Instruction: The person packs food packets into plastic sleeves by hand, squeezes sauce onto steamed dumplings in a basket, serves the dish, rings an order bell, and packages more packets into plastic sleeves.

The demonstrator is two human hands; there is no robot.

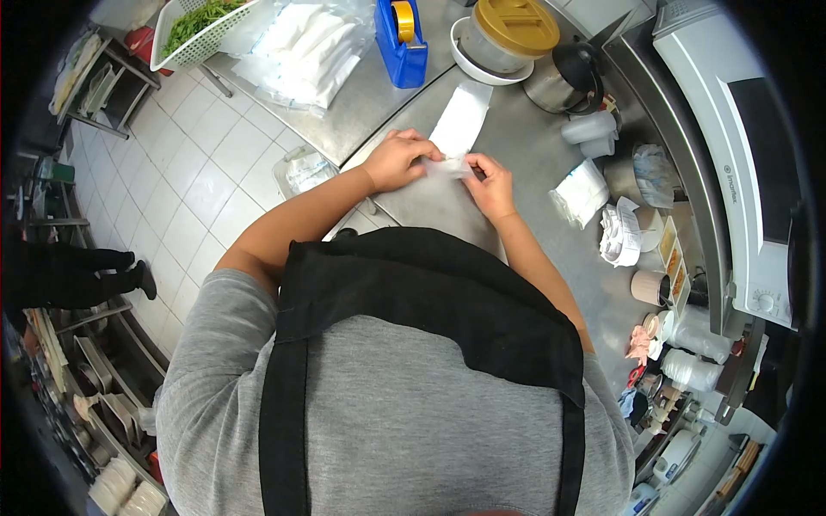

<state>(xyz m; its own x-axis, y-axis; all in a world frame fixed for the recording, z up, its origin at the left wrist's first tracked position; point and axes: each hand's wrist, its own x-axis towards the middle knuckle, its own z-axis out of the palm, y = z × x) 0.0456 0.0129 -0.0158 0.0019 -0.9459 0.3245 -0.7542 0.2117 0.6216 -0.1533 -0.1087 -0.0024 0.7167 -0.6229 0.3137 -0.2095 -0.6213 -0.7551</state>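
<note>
Between my two hands, near the front edge of the steel counter [529, 206], is a small clear plastic bag [447, 168]. My left hand [402, 161] pinches its left end with bent fingers. At its right end, the thumb and fingers of my right hand [490, 185] are pressed together on the plastic. Just beyond the bag lies a long white packet [463, 118], flat on the counter. A blue tape dispenser [402, 64] with yellow tape stands farther back, left of the packet.
White packets in plastic [301, 52] lie at the back left, beside a basket of greens [196, 33]. A yellow-lidded tub [514, 30] and a kettle [559, 79] stand at the back. Right are a wrapped packet [581, 193] and a microwave [770, 198]. Another person's legs [95, 268] show left.
</note>
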